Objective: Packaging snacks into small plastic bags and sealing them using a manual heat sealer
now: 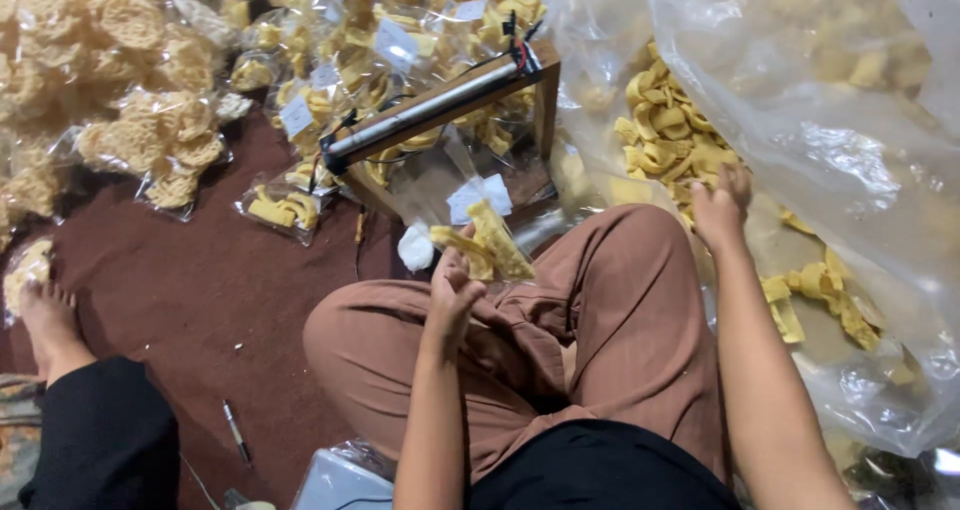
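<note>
While left hand (452, 292) grips small bag (480, 240), right hand (720, 208) among crackers (670, 135)

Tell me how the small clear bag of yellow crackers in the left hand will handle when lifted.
The small bag probably feels light and floppy: thin clear film, few crackers inside. The crackers look thin and curled, so likely brittle. The left hand grips it from below; the glossy film may slip.
</note>
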